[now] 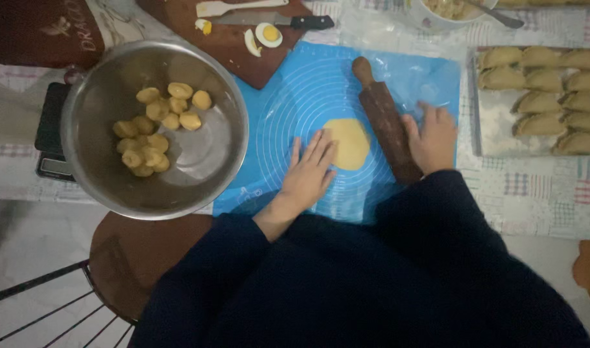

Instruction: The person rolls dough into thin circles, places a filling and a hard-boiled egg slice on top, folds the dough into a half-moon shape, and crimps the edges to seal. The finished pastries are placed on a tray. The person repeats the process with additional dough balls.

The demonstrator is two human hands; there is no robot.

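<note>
A flat oval of yellow dough (350, 143) lies in the middle of a blue baking mat (295, 96). My left hand (310, 172) rests flat on the mat, fingers together, its fingertips touching the dough's left edge. To the right of the dough lies a dark wooden rolling pin (383, 116), set at a slant. My right hand (432, 139) lies against the pin's right side, near its lower end, with fingers spread.
A steel bowl (211, 167) with several dough balls (154, 127) sits at the left on a scale (50, 129). A tray (495, 132) of folded pastries (543, 100) stands at the right. Behind the mat are a cutting board (224, 45) with a knife (275, 21) and halved egg (268, 34), and a bowl of filling (437, 13).
</note>
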